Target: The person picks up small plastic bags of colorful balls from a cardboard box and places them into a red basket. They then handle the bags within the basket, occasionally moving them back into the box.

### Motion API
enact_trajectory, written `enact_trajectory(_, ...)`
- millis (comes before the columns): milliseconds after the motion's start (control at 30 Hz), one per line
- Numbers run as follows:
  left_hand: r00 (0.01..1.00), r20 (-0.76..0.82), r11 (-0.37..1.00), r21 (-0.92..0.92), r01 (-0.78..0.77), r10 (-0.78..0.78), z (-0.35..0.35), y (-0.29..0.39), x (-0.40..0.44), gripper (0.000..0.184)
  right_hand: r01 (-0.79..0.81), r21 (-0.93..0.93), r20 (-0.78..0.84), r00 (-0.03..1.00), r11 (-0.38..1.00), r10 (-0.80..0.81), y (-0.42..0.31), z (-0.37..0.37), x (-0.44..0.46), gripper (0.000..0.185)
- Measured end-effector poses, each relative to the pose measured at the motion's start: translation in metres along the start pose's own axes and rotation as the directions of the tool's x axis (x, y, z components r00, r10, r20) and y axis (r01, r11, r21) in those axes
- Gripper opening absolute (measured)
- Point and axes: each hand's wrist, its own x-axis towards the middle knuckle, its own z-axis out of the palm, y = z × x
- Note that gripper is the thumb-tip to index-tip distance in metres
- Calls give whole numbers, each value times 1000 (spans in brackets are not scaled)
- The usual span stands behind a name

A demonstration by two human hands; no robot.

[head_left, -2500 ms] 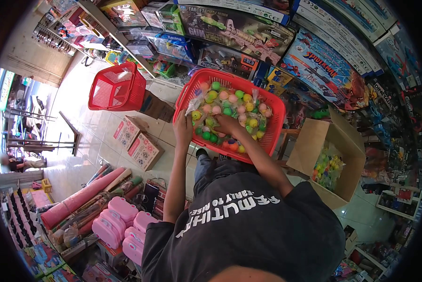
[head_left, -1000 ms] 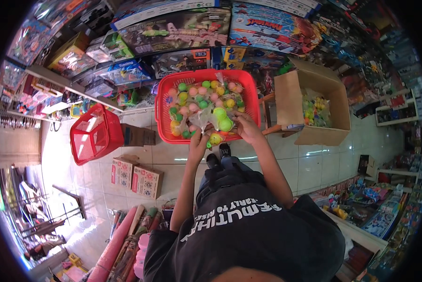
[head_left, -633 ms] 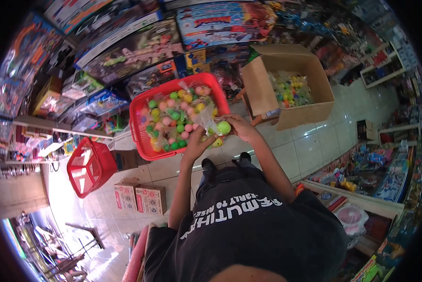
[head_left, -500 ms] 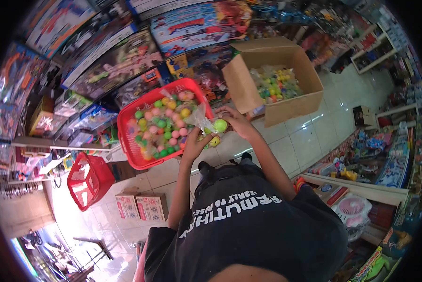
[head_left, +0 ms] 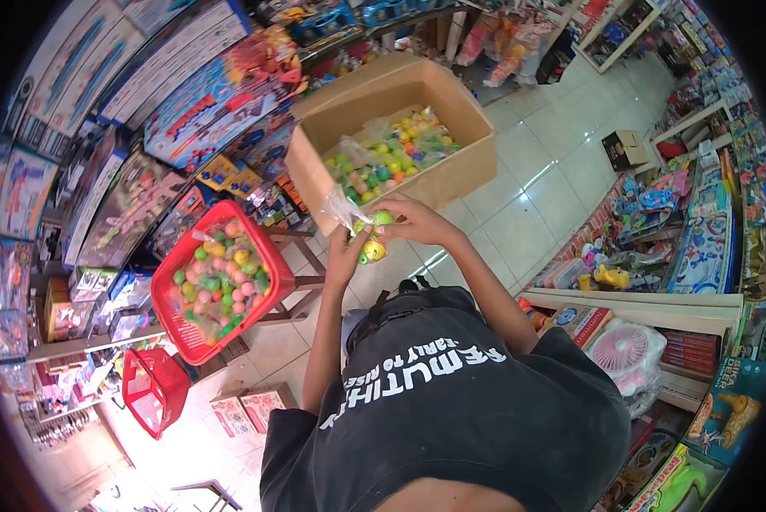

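Both hands are in front of my chest, near the close edge of an open cardboard box point(head_left: 451, 175). My left hand point(head_left: 345, 258) is closed on a clear plastic bag point(head_left: 342, 207), whose loose top sticks up. Small balls sit between my hands: a green ball point(head_left: 383, 219) and a yellow ball point(head_left: 372, 250) with dark markings. Fingers of my right hand point(head_left: 423, 224) are wrapped on the green ball from the right. Whether the balls are inside the bag is hard to see. Bagged colourful balls point(head_left: 400, 149) fill the bottom of the box.
Left of me, a red basket point(head_left: 282, 282) of pink, green and yellow balls rests on a wooden stool point(head_left: 310, 282). A smaller red basket point(head_left: 157, 392) and cartons point(head_left: 263, 403) are on the tiled floor. Toy shelves line both sides; a pink fan point(head_left: 626, 350) is at right.
My view and body have turned right, from the red basket toward the cardboard box. Both hands moved with the bag and balls to the box's near edge.
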Motion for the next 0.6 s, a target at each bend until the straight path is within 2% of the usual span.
enact_trajectory(33, 1000, 14, 998, 55, -3, 3, 11, -1, 4, 27, 60, -97, -43, 997, 993, -64, 4, -10, -6, 33)
enact_trajectory(67, 1000, 29, 994, 109, -7, 4, 22, -2, 7, 28, 53, -95, -55, 997, 994, -58, 10, -18, -10, 33)
enact_trajectory(133, 996, 77, 994, 96, 45, -52, 42, 2, 13, 30, 132, -237, -96, 983, 963, -158, 20, -34, -20, 29)
enact_trajectory(267, 991, 122, 992, 121, 33, -47, 69, 1, 29, 32, 114, -241, -134, 980, 964, -149, 27, -55, -33, 25)
enact_trajectory(367, 985, 161, 989, 139, 43, -66, 76, 3, 39, 34, 47, -183, -164, 983, 982, -78, 30, -66, -35, 24)
enact_trajectory(467, 974, 211, 981, 187, 45, -85, 81, 13, 49, 35, 65, -243, -191, 975, 968, -114, 37, -74, -33, 23)
enact_trajectory(533, 959, 248, 978, 186, 90, -136, 82, 12, 59, 34, 124, -348, -212, 955, 929, -207, 43, -79, -28, 21)
enact_trajectory(600, 954, 263, 982, 155, 105, -144, 83, 8, 72, 34, 96, -311, -228, 958, 945, -172, 47, -88, -22, 22)
